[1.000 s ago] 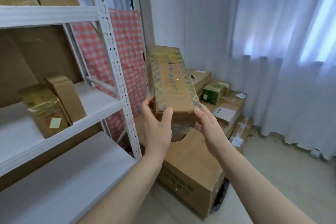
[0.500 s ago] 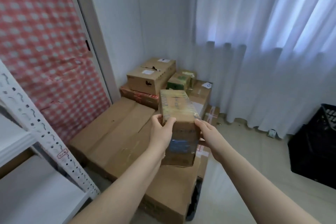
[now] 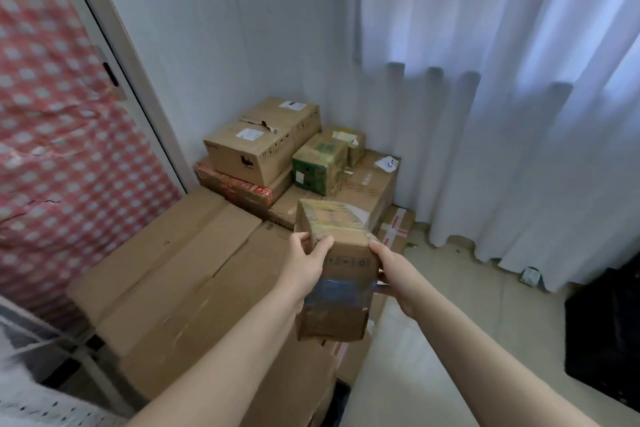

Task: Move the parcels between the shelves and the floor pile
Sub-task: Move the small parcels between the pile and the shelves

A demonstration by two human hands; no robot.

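Observation:
A long brown cardboard parcel (image 3: 334, 274) wrapped in yellow-green tape hangs in the air in front of me. My left hand (image 3: 306, 262) grips its left edge, thumb on top. My right hand (image 3: 393, 274) grips its right side, fingers curled under it. Below and beyond it lies the floor pile: large flat cartons (image 3: 180, 274) in front, a brown box with white labels (image 3: 263, 139), a green box (image 3: 320, 163) and a red-printed box (image 3: 239, 187) in the corner. A blurred corner of the white metal shelf (image 3: 41, 399) shows at bottom left.
A red checked cloth (image 3: 59, 149) hangs on the left. White curtains (image 3: 502, 114) cover the right wall down to the tiled floor (image 3: 467, 322). A black crate (image 3: 606, 329) stands at the right edge. A small taped box (image 3: 394, 229) leans beside the pile.
My view has swung right, away from the shelf toward the corner pile. Both hands have carried the parcel along and lowered it over the flat cartons.

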